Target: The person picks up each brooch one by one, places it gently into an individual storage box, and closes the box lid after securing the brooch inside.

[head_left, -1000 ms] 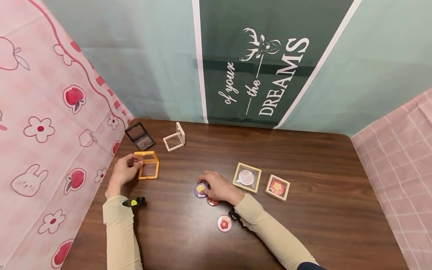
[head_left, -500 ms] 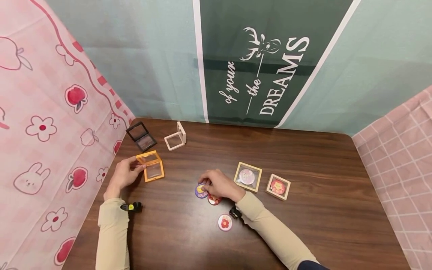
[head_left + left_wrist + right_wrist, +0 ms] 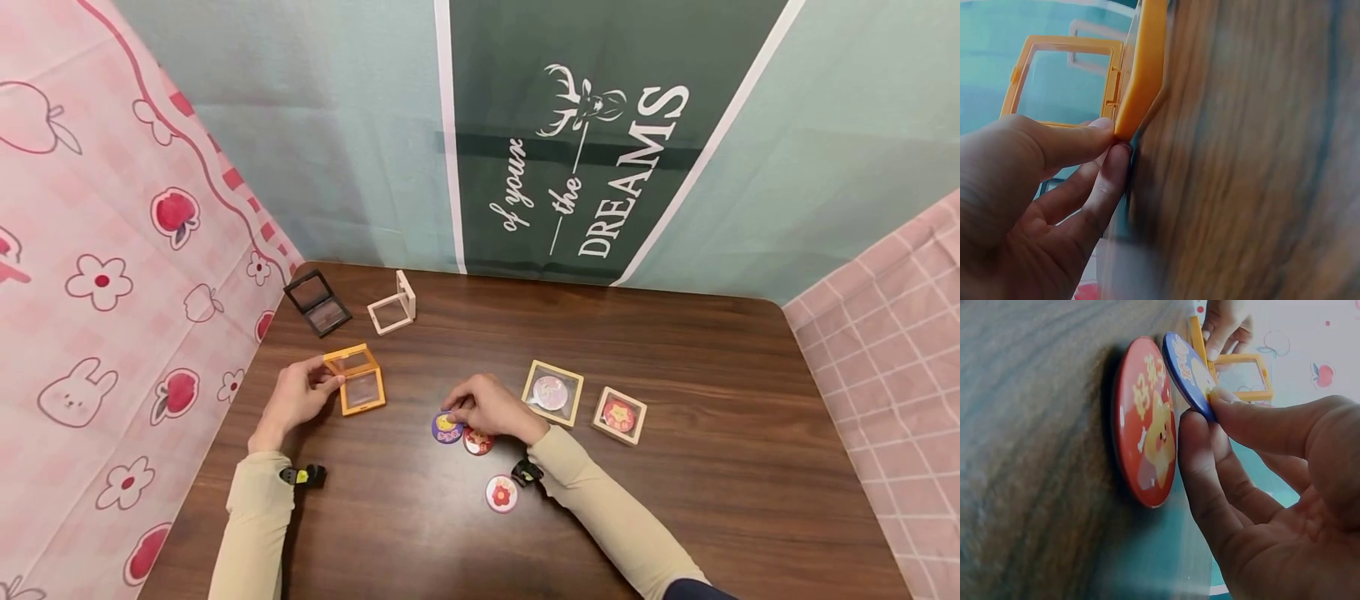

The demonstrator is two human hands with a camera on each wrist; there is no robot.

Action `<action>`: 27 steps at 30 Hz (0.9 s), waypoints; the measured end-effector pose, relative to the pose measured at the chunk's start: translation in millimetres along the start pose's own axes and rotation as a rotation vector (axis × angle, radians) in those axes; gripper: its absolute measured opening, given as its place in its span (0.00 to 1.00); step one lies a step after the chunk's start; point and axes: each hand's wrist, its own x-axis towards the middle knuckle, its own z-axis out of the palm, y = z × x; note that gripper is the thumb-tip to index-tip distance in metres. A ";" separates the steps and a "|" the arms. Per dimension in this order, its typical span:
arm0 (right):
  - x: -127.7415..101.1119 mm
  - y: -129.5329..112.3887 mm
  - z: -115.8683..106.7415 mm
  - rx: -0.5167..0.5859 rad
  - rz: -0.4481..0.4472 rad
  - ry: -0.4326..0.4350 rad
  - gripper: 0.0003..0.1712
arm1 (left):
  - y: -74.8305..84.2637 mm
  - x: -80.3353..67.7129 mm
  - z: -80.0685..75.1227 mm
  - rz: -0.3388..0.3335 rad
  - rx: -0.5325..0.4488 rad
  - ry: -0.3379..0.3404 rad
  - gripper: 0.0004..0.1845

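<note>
I see the dark brown wood-grain counter (image 3: 675, 467) carrying everything, with the patterned cloth backdrop behind it. The biggest change is on the left: the orange square plastic frame case (image 3: 358, 379), open with its hinged lid standing up, has slid right and nearer over the last second, from close to the left edge toward the middle of the counter. My left hand (image 3: 296, 398) did that; its grip pinches the near left corner of the case between thumb and forefinger, clear in the left wrist view (image 3: 1138, 94).

The right hand (image 3: 491, 407) has barely shifted. Its grip now pinches the edge of the purple round button badge (image 3: 447, 427), tipping it up off the wood, as the right wrist view shows (image 3: 1188, 372). The red round button badge (image 3: 477, 441) lies flat, touching it on the near right.

I judge the open case is being brought to meet the purple badge, so loading it looks close. The two are near each other but not yet touching.
</note>
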 end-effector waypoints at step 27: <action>-7.5 -10.9 -6.0 0.066 0.021 0.016 0.05 | 36.1 -6.2 31.7 0.036 -0.017 -0.089 0.04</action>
